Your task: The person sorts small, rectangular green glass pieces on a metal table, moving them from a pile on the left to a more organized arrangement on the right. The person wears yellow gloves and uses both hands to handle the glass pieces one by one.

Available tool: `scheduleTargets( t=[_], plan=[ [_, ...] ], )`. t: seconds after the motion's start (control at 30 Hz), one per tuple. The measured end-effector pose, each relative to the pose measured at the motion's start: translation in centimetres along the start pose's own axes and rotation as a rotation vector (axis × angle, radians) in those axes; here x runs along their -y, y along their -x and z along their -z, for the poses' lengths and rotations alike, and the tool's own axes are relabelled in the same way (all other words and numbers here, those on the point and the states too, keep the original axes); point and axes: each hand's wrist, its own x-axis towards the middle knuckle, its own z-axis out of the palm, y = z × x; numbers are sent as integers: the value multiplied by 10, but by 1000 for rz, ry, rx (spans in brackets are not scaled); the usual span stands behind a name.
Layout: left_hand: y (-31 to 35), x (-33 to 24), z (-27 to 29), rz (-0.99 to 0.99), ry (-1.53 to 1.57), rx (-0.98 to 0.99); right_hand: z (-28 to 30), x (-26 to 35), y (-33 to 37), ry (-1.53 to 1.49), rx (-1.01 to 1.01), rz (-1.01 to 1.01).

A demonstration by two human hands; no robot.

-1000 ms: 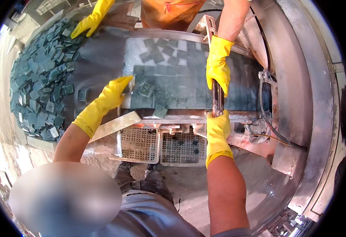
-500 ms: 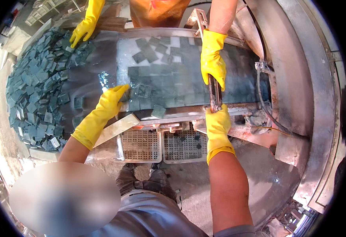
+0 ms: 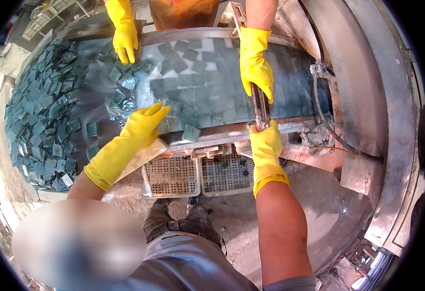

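my yellow-gloved left hand (image 3: 142, 128) spreads its fingers near dark-green square tiles (image 3: 191, 133); my right hand (image 3: 267, 150) meets the metal bar (image 3: 258, 108), its grip i can't tell.

My head camera looked steeply down onto the worktop (image 3: 92, 104).
I watched through the left of two head-worn fisheyes, close enough that the wearer's left hand (image 3: 142, 127) and right hand (image 3: 267, 148) sat mid-frame; the wearer's shirt (image 3: 188, 264) spread along the lower edge, a co-worker's apron (image 3: 183, 12) met the top.
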Motion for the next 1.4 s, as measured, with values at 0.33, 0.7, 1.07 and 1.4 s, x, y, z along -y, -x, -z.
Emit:
scheduleTargets(
  t=[0.33,0.7,1.07,1.4],
  plan=[
    [-46,-77,-66,-150,-132,198,0,2,3,23,-28,12],
    [-77,-8,1,231,-169,332,7,7,3,13,9,31],
    [-29,35,11,302,3,44,1,1,-1,26,15,-8],
    [-9,43,0,277,84,86,2,-1,-2,6,10,17]
  ],
)
